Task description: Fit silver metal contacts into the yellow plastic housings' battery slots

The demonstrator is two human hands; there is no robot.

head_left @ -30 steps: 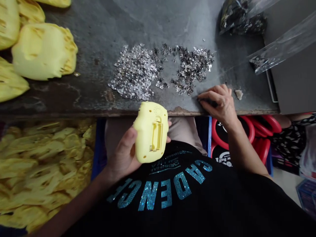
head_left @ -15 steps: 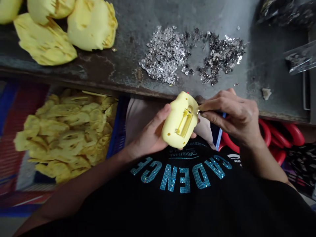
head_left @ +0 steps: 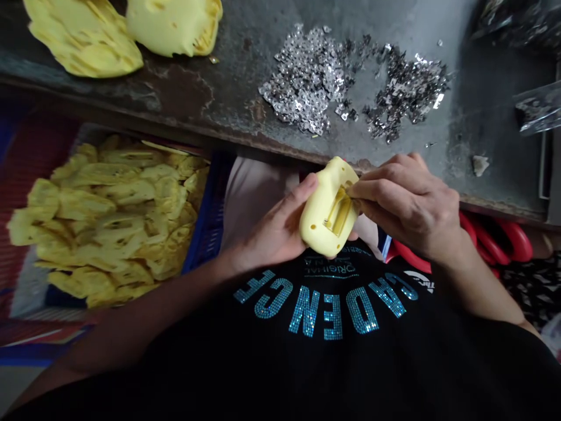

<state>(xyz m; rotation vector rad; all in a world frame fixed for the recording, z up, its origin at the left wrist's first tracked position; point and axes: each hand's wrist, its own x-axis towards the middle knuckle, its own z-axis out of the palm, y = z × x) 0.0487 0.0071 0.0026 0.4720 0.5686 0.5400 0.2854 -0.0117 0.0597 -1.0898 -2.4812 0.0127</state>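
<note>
My left hand (head_left: 280, 225) is closed around a yellow plastic housing (head_left: 318, 219), which it holds tilted in front of my chest. An open battery compartment and several small screw holes face up on it. Thumb and fingers of my right hand (head_left: 407, 199) are pinched together at the compartment's upper end. Whatever sits in that pinch is hidden by the fingertips now; a small shiny metal piece showed there earlier. On the bench beyond lie a heap of small silvery metal contacts (head_left: 302, 82) and a darker heap of metal contacts (head_left: 407, 93).
More yellow housings (head_left: 175, 26) rest at the bench's back left. A crate (head_left: 204, 216) full of flat yellow parts (head_left: 118, 216) stands below on the left. Plastic bags (head_left: 541, 108) lie at the right. Red rings (head_left: 504, 237) show under the bench edge (head_left: 495, 204).
My right fingertips have moved from the housing's side edge onto the top of its battery compartment. The housing is tilted slightly more. The whole view has shifted a little.
</note>
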